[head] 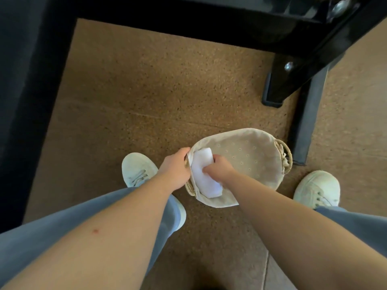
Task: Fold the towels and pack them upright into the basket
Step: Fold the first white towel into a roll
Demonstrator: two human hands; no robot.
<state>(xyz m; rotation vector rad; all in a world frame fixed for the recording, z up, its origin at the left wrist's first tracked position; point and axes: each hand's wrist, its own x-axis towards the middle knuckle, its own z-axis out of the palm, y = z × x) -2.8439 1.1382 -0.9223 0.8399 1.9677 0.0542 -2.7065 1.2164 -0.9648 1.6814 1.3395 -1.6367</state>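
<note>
Blue-grey cloth of two trouser legs [62, 222] fills the nearest strip of the view, and two bare forearms reach down over it. The left hand [174, 168] grips the left rim of an oval woven straw basket [247, 155] lined with pale dotted cloth, its fingers curled over the edge. Just beside it, the right hand [219, 169] is inside the basket, fingers and thumb closed round a folded white towel [201, 178]. That towel sits at the basket's left end, against the liner wall; whether it stands fully on edge cannot be told. A looped straw handle [285, 155] sticks out from the basket's right end.

The basket rests on a speckled brown cork-like floor [146, 91] between two pale lace-up shoes. The left shoe [137, 170] is just beside the left hand, and the right shoe [316, 189] is near the basket's right end. A thin seam [159, 117] crosses the floor beyond the basket.

Farther off at the right stands a glossy black furniture leg [278, 86] with a silver bolt head [288, 65]. It joins a black rail [188, 24] along the floor's far edge. A dark panel [21, 80] borders the floor's left edge.
</note>
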